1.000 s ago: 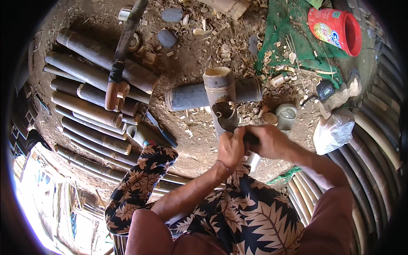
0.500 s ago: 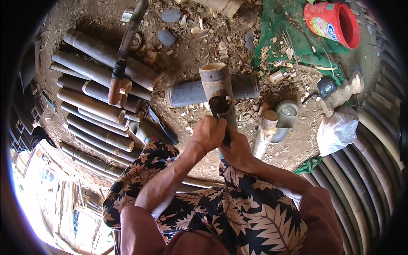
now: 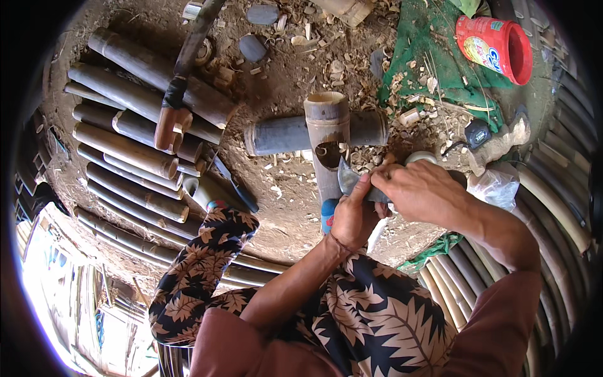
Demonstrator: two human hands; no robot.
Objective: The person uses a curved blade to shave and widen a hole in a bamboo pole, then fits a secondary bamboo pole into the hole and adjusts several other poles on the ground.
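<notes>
A length of bamboo (image 3: 326, 119) with a hole cut in its side leans across a darker bamboo piece (image 3: 276, 136) on the ground. Just right of the hole, a knife with a pointed, grey metal blade (image 3: 349, 178) is held between my hands. My left hand (image 3: 353, 217) is closed round the blade end, its thumb lying along the metal. My right hand (image 3: 421, 188) is closed on the knife farther right, fingers curled; a dark end, seemingly the handle, sticks out beyond it. The fingers partly hide the middle of the knife.
Cut bamboo lengths (image 3: 125, 139) lie in rows at left, with a wooden-handled tool (image 3: 182, 81) across them. A blue-black knife (image 3: 237, 188) lies by my foot. Wood chips cover the ground. A red tub (image 3: 490, 49), green netting (image 3: 418, 53) and a plastic bag (image 3: 496, 188) are at right.
Both hands have come away from the bamboo's hole and moved right. The knife blade, hidden before, now shows beside the hole. My right elbow has swung outward.
</notes>
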